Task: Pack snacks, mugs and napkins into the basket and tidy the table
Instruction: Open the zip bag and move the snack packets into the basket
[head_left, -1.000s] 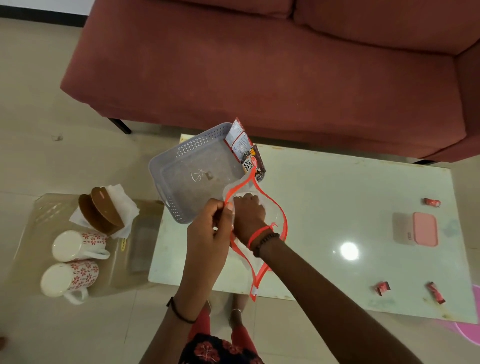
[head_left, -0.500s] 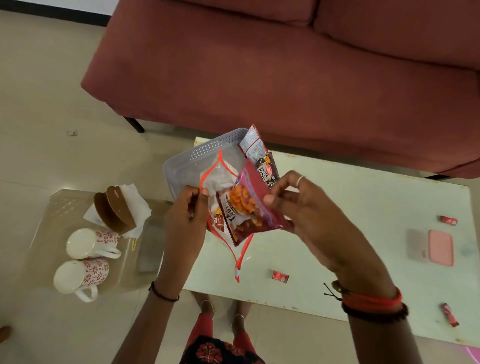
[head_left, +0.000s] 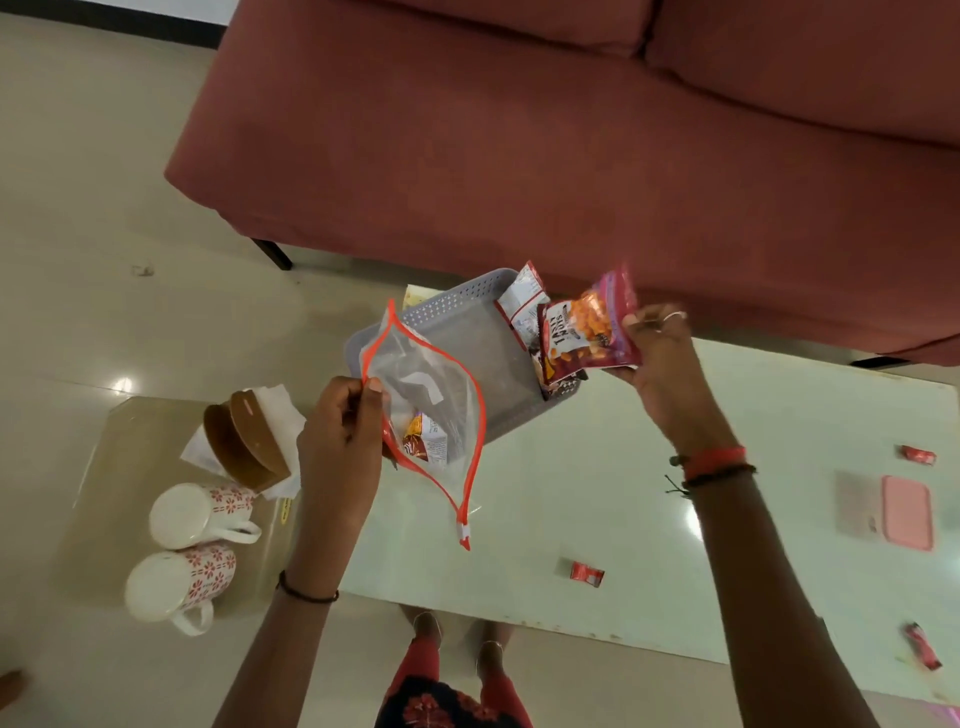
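Note:
My left hand (head_left: 340, 441) pinches the orange rim of a clear zip pouch (head_left: 431, 395), which hangs open over the near side of the grey perforated basket (head_left: 467, 322). One small snack packet (head_left: 425, 441) still lies inside the pouch. My right hand (head_left: 662, 358) grips a maroon snack packet (head_left: 589, 332) over the basket's right corner, where other packets (head_left: 524, 304) lean against the wall. Two white mugs with red flowers (head_left: 200, 512) (head_left: 176, 584) lie beside a brown napkin holder with white napkins (head_left: 249, 441) on the low glass side table (head_left: 104, 499).
The basket sits on the far left corner of the pale glass coffee table (head_left: 675, 493). Small red candies (head_left: 587, 573) (head_left: 918, 455) (head_left: 923, 646) and a pink box (head_left: 906, 512) lie on it. A red sofa (head_left: 571, 130) stands right behind. My feet are below the near edge.
My right hand drew the maroon snack packet out of the pouch and carried it right and up, over the basket corner. The left hand keeps the pouch open.

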